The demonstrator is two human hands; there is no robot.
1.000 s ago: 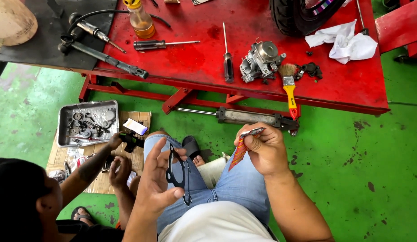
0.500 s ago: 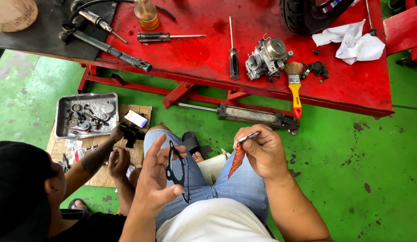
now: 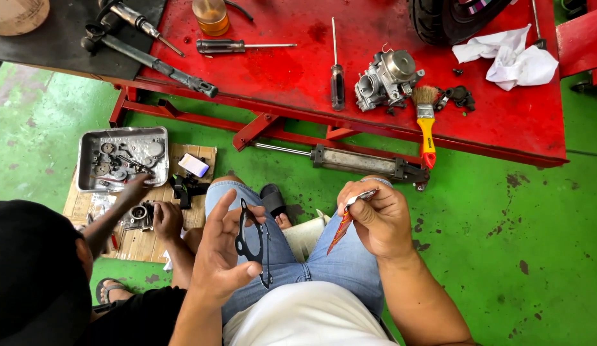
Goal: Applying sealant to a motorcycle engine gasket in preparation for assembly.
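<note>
Item: 1 thin black gasket [image 3: 249, 238], pinched in left hand [image 3: 223, 256] over near lap, now raised slightly; right hand [image 3: 378, 218] grips red-and-silver tube [image 3: 347, 218], unmoved; co-worker's hand [image 3: 134, 190] reaches 1 parts tray [image 3: 87, 144] far left.

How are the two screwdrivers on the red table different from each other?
The left screwdriver lies crosswise, its shaft pointing right; the black-handled screwdriver lies lengthwise, its shaft pointing toward the far edge. The left one sits beside a bottle of amber liquid, while the black-handled one rests next to a grey metal engine part. The left one's handle looks dark and partly see-through, the other's solid black. Both lie flat and untouched on the red table.
</note>
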